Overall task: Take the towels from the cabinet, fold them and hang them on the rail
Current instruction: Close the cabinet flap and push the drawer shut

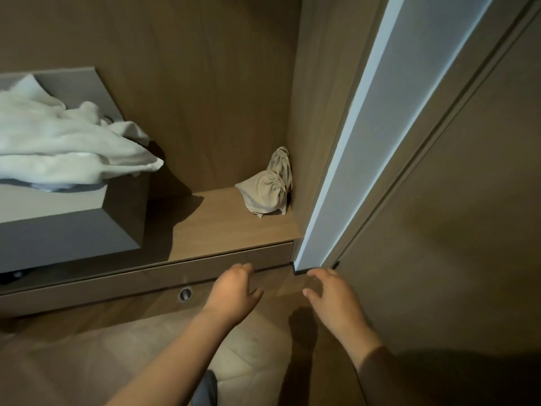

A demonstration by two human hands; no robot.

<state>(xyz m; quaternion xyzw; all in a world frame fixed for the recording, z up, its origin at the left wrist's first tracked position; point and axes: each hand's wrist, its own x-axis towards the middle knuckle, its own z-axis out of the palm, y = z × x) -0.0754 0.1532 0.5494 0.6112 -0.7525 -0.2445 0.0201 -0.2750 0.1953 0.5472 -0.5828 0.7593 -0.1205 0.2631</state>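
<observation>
A crumpled white towel [61, 145] lies heaped on top of a grey box [73, 232] at the left of the open wooden cabinet's shelf [222, 227]. My left hand [234, 291] hovers in front of the drawer front below the shelf, fingers loosely curled and holding nothing. My right hand [330, 294] is just to its right, near the bottom of the cabinet door edge [366, 136], fingers relaxed and empty. Both hands are well to the right of and below the towel. No rail is in view.
A small beige drawstring pouch [268, 189] sits in the shelf's back right corner. A round metal lock [185, 294] is set in the drawer front. The open door's pale edge runs diagonally at right. Wooden floor lies below.
</observation>
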